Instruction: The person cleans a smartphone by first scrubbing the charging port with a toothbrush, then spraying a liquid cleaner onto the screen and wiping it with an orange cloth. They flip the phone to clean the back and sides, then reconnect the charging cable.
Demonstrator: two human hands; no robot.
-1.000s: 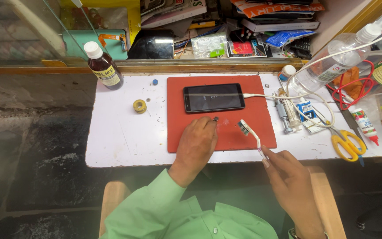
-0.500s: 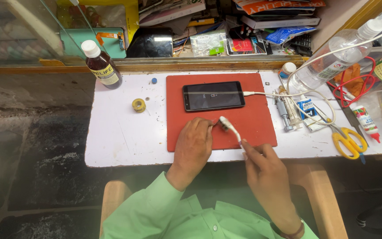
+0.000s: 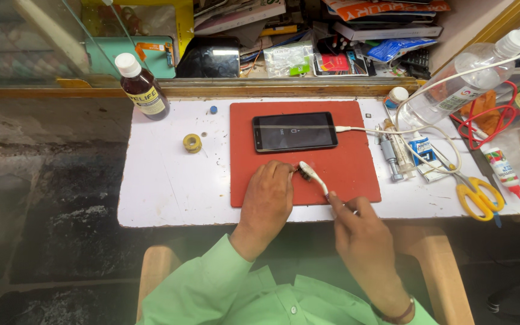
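A small dark part (image 3: 300, 170) is pinned under the fingertips of the left hand (image 3: 267, 201), which is laid palm-down on the front edge of the red mat (image 3: 359, 171). A white toothbrush (image 3: 313, 176) is gripped by its handle in the closed right hand (image 3: 362, 238), just to the right of the left hand, and its head is set against the part. A dark phone (image 3: 295, 131), joined to a white cable (image 3: 416, 129), lies farther back on the mat, apart from both hands, and yellow scissors (image 3: 478, 197) lie well off to the right on the white table (image 3: 164, 174).
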